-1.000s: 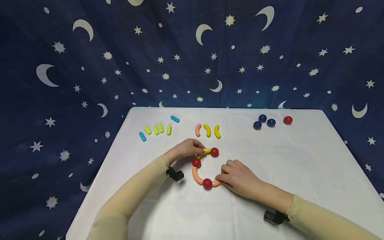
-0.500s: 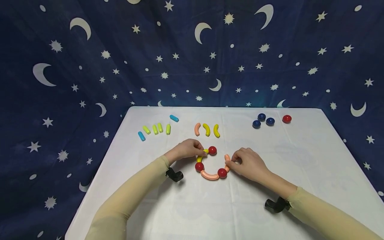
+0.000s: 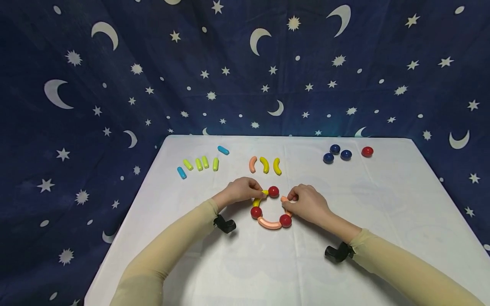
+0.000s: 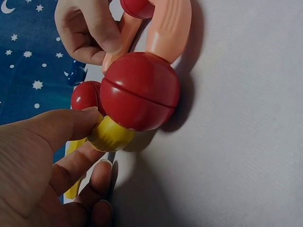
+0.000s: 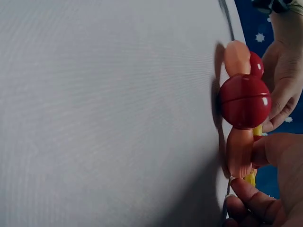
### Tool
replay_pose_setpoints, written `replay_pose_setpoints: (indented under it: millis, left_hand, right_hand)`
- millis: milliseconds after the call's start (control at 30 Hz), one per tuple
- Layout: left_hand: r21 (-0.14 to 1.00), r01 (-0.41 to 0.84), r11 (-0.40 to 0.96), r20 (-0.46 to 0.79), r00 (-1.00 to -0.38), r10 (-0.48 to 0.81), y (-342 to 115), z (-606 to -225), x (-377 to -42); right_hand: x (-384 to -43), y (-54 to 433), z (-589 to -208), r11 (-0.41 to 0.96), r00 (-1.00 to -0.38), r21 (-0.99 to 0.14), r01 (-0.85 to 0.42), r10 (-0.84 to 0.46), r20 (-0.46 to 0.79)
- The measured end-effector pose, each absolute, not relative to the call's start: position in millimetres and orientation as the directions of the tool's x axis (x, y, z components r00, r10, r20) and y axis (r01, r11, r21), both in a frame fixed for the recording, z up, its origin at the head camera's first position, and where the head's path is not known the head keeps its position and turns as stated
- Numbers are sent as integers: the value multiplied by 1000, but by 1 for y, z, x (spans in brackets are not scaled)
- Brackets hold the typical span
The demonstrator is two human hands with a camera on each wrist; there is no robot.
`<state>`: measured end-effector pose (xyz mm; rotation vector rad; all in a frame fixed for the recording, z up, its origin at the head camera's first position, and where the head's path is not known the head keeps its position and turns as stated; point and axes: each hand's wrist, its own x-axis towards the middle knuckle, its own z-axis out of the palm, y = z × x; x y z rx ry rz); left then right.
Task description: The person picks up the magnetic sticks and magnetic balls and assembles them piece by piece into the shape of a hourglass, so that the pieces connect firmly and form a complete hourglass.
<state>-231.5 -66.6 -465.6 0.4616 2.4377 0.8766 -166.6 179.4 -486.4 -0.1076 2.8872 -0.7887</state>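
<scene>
Red balls and curved rods form a nearly closed ring in mid-table. My left hand (image 3: 243, 190) pinches the yellow curved rod (image 3: 256, 202), which runs between the top red ball (image 3: 273, 191) and the left red ball (image 3: 256, 212). From there a salmon curved rod (image 3: 269, 224) leads to the lower-right red ball (image 3: 285, 220). Thumb and fingers of my right hand (image 3: 309, 205) grip a second salmon curved rod (image 5: 240, 151) joined to that ball. Its free end shows beside the top ball, with a small gap between them. Fingers hide part of both gripped rods.
Behind the ring lie a loose salmon rod (image 3: 252, 164) and two yellow curved rods (image 3: 277, 166). Several short green rods (image 3: 205, 162) and two blue rods (image 3: 181, 172) are at back left. Three navy balls (image 3: 334, 149) and a red ball (image 3: 367, 151) sit at back right.
My right hand has moved up and then leftward, swinging the salmon rods and lower ball round, so the chain curls into a ring. The left hand has kept its hold on the yellow rod.
</scene>
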Motion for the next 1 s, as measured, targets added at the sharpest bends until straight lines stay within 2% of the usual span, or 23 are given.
replay_pose_setpoints:
  millis: [767,1000]
  left_hand:
    - [640,193,744,-310,-821,479,-70,-465,-232]
    - [626,235,744,-261,-835,484,-57,-471,-232]
  right_hand:
    - [-179,169,-488,789,-988,-614,-19,-110,-111]
    - [-178,182,-492,807,-984,-590,-20,-119,-130]
